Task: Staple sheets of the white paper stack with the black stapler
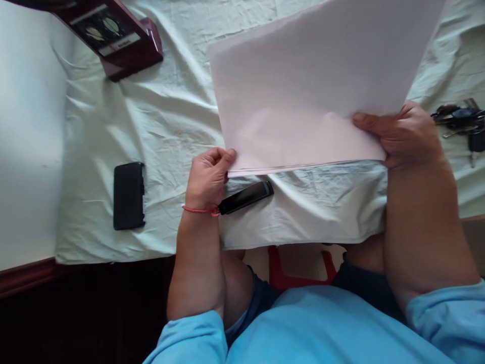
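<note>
Several sheets of white paper (303, 86) are held up over the table, their near edges roughly lined up. My left hand (209, 174) pinches the near left corner between thumb and fingers. On the right side, my right hand (407, 132) grips the paper with its thumb lying on top and the fingers hidden underneath. A black stapler-like object (246, 197) lies on the cloth just below the paper, close to my left wrist, which wears a red string bracelet (200, 209).
A pale green cloth (182, 121) with wrinkles covers the table. On the left lies a black phone-like case (129, 195). A dark red box-like stand (132, 50) with a picture is at the upper left. Keys (460, 119) lie at the right edge. A red stool (280, 270) shows below.
</note>
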A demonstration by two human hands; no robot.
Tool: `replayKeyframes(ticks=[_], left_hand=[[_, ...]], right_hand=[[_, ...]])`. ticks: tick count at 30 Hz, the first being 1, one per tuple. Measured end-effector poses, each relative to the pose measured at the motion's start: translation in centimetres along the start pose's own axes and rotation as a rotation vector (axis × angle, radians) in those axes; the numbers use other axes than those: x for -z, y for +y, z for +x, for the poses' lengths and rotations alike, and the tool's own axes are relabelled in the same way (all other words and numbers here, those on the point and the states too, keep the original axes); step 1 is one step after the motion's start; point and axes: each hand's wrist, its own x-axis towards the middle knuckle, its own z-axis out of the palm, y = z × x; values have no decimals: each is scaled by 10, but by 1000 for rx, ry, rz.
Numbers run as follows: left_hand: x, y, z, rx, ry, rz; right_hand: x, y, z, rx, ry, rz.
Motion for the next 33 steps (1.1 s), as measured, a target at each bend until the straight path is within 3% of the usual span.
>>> replayKeyframes(ticks=[3,9,22,29,33], left_hand=[[-2,0,-1,-1,-1,-14],[-6,11,-7,-2,-111,-24],[-7,22,-10,25,-136,-93],[-2,9,-6,31,-112,-67],[-1,1,-1,-38,-52,-131]], right_hand=[[-1,0,2,-16,-12,5],[4,4,7,-7,12,3],[5,7,10,-10,43,41],[7,7,11,-20,40,32],[7,7,10,-6,28,19]])
